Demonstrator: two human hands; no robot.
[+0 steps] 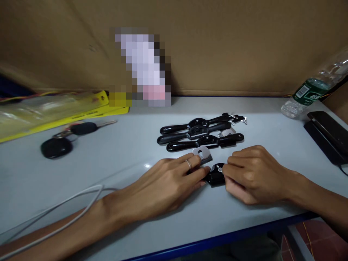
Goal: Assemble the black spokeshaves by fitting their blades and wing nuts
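Note:
A black spokeshave [216, 176] lies low over the table, its middle showing between my hands. My left hand [176, 177], with a ring on one finger, is closed around its left end. My right hand [251, 174] is curled at its right side, fingertips pinched by a small silver screw; the right handle is hidden behind it. A flat silver blade with a hole [203, 153] lies just beyond my left fingers. Farther back, three more black spokeshaves [206, 140] rest side by side, with a silver blade [227, 132] and small silver and black screw parts [239, 119] near their right ends.
Keys with a black fob [56, 147] lie on the left by yellow-edged clear packaging [67, 108]. A white cable [92, 203] crosses my left forearm. At right are a plastic bottle [306, 94] and a dark phone-like object [328, 130]. Cardboard [231, 47] walls the back.

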